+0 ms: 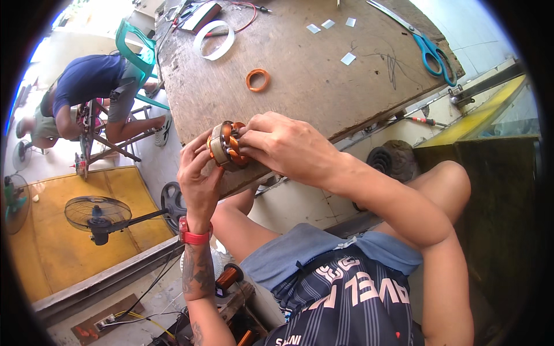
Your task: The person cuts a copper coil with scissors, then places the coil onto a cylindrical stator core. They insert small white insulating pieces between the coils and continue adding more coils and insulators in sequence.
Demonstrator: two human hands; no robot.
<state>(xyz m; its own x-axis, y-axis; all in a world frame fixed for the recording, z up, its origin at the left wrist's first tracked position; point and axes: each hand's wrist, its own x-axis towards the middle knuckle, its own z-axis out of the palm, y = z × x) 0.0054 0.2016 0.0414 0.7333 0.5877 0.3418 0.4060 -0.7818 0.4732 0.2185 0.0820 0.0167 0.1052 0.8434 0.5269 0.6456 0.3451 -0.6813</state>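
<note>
Near the front left edge of the wooden table (329, 75), my left hand (198, 164) grips a motor stator (222, 144) by its outer side. The stator has a pale metal ring core with orange-brown copper windings bulging from it. My right hand (283, 141) is closed at the stator's right side, its fingertips against the windings. Whether those fingers pinch a wire or a coil is hidden. Farther back on the table lies a loose ring-shaped copper coil (258, 80), apart from both hands.
A white ring (214, 40) and a meter with leads (199, 16) lie at the table's back left. Blue-handled scissors (433, 56) rest at right, near small pale squares (348, 59) and thin wire. A standing fan (99, 216) and another person (92, 83) are at left.
</note>
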